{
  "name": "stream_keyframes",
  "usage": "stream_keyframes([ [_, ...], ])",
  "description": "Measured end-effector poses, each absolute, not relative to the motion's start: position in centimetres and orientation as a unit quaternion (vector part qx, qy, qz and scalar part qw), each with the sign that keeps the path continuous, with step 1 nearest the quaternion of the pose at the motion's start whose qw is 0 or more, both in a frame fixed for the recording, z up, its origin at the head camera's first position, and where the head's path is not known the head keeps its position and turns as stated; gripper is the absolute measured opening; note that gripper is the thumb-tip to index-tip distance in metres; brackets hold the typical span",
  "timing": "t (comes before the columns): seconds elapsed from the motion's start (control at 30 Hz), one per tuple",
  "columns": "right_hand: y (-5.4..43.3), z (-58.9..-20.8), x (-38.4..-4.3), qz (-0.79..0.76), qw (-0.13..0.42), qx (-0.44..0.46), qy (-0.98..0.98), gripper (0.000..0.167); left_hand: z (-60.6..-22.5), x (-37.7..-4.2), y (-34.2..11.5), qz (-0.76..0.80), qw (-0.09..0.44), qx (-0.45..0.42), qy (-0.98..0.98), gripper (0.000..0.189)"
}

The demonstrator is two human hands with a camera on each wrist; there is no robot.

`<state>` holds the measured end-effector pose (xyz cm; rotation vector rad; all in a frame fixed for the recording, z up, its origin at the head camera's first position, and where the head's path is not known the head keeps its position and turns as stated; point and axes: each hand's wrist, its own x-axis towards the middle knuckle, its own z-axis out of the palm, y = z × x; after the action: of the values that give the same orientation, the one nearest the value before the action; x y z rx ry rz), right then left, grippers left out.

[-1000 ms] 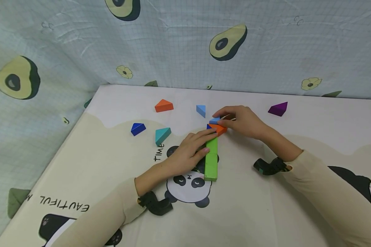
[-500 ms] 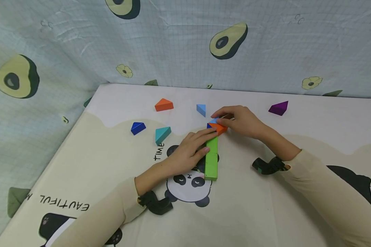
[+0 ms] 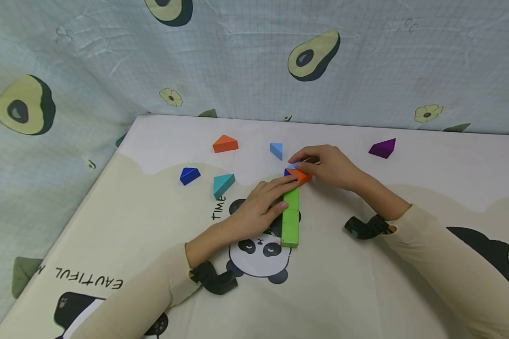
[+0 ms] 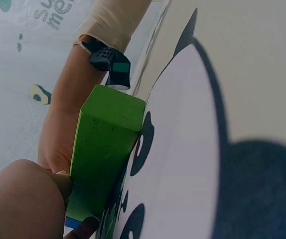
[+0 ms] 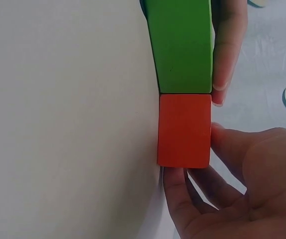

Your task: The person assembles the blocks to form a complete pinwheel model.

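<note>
In the head view, a row of green blocks (image 3: pixel 290 228) runs away from me, with an orange triangular block (image 3: pixel 302 176) and a dark blue block (image 3: pixel 286 172) at its far end. My left hand (image 3: pixel 256 207) lies along the row's left side, fingers extended, fingertips resting on the orange and green blocks. At the far end, my right hand (image 3: pixel 332 167) pinches a light blue triangular block (image 3: pixel 293 165) between thumb and fingers, against the orange one. The right wrist view shows the orange block's side face (image 5: pixel 184 130) flush with the green block (image 5: pixel 183 47); the light blue block is hidden there.
Loose triangular blocks lie around: orange (image 3: pixel 225 144), dark blue (image 3: pixel 190 175), teal (image 3: pixel 223 185), light blue (image 3: pixel 276 150) and, at the right, purple (image 3: pixel 382 149). A panda-print cloth (image 3: pixel 322 282) covers the table. An avocado-print curtain (image 3: pixel 237 56) hangs behind.
My right hand has shifted slightly left with the light blue block, which now shows less between the fingers. My left hand and the other blocks have stayed in place.
</note>
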<state>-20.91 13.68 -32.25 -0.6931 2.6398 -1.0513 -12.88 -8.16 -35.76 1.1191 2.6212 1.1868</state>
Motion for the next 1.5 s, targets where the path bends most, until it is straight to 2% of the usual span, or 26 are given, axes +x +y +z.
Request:
stream_keyframes([
  [1.5,13.72,-32.38,-20.74,-0.367,0.111,-0.235,0.894,0.021,-35.86,-12.85,-8.17,0.385,0.023,0.363,0.848,0.048],
])
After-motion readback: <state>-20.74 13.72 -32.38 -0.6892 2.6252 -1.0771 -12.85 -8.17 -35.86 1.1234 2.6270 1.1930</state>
